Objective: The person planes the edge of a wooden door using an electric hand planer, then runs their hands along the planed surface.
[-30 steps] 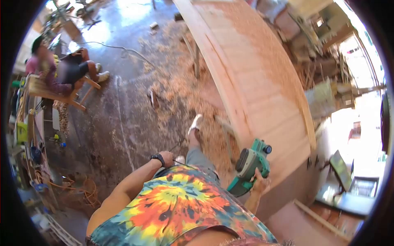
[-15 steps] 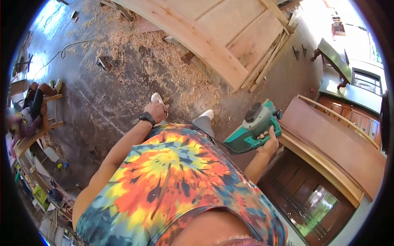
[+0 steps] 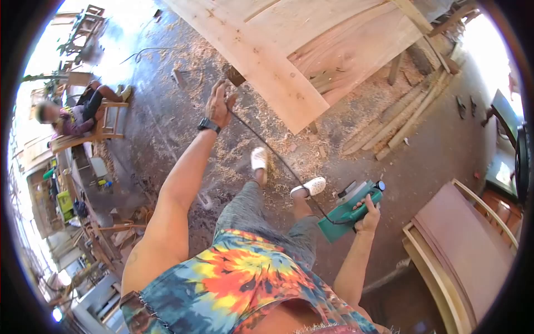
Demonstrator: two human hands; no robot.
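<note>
My left hand (image 3: 219, 104), with a dark watch on its wrist, is raised near the edge of the wooden panel (image 3: 261, 61). It holds a black cord (image 3: 270, 143) by the thumb, and its fingers are partly extended. The cord slopes down across my feet to a green power planer (image 3: 351, 210). My right hand (image 3: 368, 215) is wrapped around the planer's handle and carries it to the right of my legs, above the floor.
Wood shavings (image 3: 245, 142) litter the floor around my white shoes. Long timber strips (image 3: 397, 119) lie at the right. Reddish boards (image 3: 461, 234) sit on a wooden frame at the lower right. A person (image 3: 75, 119) sits on a wooden bench at the left.
My left hand has moved up and forward, drawing the cord out across my legs. The planer has shifted lower in view and tilted. The view has turned from the panel's long surface to its end.
</note>
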